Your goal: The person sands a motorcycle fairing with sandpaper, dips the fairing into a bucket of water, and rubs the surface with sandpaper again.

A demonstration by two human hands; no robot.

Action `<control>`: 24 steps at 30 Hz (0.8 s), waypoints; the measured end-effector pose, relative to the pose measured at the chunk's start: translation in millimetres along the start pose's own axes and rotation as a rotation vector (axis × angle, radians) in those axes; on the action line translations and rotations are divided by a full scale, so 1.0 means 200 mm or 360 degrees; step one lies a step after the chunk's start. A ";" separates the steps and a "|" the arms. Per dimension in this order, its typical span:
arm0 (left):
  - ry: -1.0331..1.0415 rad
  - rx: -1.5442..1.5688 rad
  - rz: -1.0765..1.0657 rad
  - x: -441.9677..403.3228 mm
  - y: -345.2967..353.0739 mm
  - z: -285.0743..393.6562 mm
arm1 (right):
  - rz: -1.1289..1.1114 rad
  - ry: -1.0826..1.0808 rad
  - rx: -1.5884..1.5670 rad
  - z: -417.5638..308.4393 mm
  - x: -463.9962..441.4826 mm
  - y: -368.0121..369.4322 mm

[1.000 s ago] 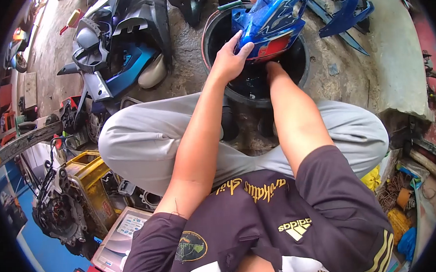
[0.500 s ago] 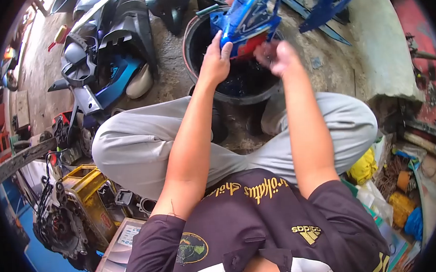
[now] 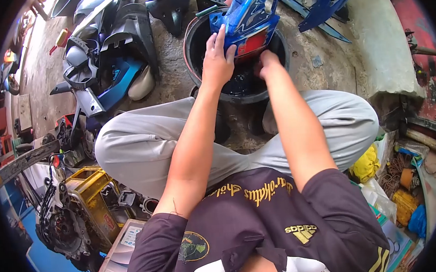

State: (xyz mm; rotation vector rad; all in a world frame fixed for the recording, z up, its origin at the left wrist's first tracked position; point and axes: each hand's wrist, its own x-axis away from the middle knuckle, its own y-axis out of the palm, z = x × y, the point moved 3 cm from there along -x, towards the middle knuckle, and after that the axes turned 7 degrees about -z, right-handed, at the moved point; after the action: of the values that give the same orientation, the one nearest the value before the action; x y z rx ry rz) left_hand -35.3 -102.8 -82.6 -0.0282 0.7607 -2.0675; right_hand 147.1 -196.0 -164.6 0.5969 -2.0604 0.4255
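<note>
A glossy blue motorcycle fairing panel (image 3: 251, 23) with silver graphics and a red patch is held tilted over a black bucket (image 3: 248, 97). My left hand (image 3: 218, 63) grips the panel's near left edge, fingers up along its side and thumb toward the front. Below the red patch, my right hand (image 3: 268, 65) reaches into the bucket's mouth, close to the panel's lower edge. Its fingers are mostly hidden in shadow, so whether they touch the panel cannot be told. Dark, wet-looking liquid shows in the bucket.
Black and blue motorcycle body parts (image 3: 119, 79) lie on the concrete floor at left. More blue panels (image 3: 327, 9) rest at upper right, beside a pale concrete ledge (image 3: 385, 43). A yellow crate (image 3: 90, 192) and an engine part (image 3: 60, 228) stand at lower left.
My right hand has moved left and inward, from beside the bucket's right rim to beneath the panel. The panel has tilted slightly, showing more of its red patch; my left hand keeps its hold.
</note>
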 end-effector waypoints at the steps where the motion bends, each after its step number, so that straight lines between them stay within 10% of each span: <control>1: -0.0028 0.0064 -0.0063 0.00 0.00 0.00 | 0.0043 0.0071 -0.0044 0.09 -0.12 0.03; 17: -0.0188 0.0230 -0.0350 -0.03 -0.06 0.03 | 0.0058 0.0381 -0.0981 0.21 -0.49 0.07; 24: -0.0184 0.0246 -0.0305 -0.03 -0.04 0.00 | -0.0293 -0.0326 -0.0743 -0.28 0.20 -0.04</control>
State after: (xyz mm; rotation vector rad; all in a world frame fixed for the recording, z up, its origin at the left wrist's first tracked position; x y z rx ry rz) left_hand -38.3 -94.7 -76.8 -0.1375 0.5432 -2.2795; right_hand 171.6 -184.1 -101.0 0.5524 -2.1723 -0.2315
